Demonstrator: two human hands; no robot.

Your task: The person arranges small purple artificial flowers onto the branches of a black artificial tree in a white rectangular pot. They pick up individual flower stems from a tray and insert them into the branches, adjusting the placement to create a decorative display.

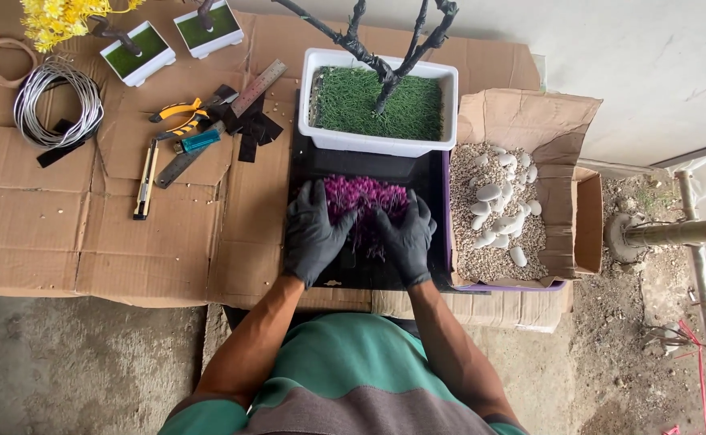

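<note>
Both of my hands wear dark gloves and rest in a black tray [321,165] on flattened cardboard. My left hand [314,232] and my right hand [407,236] press from either side on a heap of purple artificial flowers [361,196], fingers curled into it. Just beyond the tray stands a white rectangular planter [379,143] filled with green artificial grass, with a dark bare tree trunk [387,71] rising out of it.
An open carton [530,113] of gravel and white pebbles [498,205] sits at the right. At the left lie pliers [180,115], a steel ruler [258,87], a utility knife [144,181], a wire coil [56,101], two small white planters [138,51] and yellow flowers [56,18].
</note>
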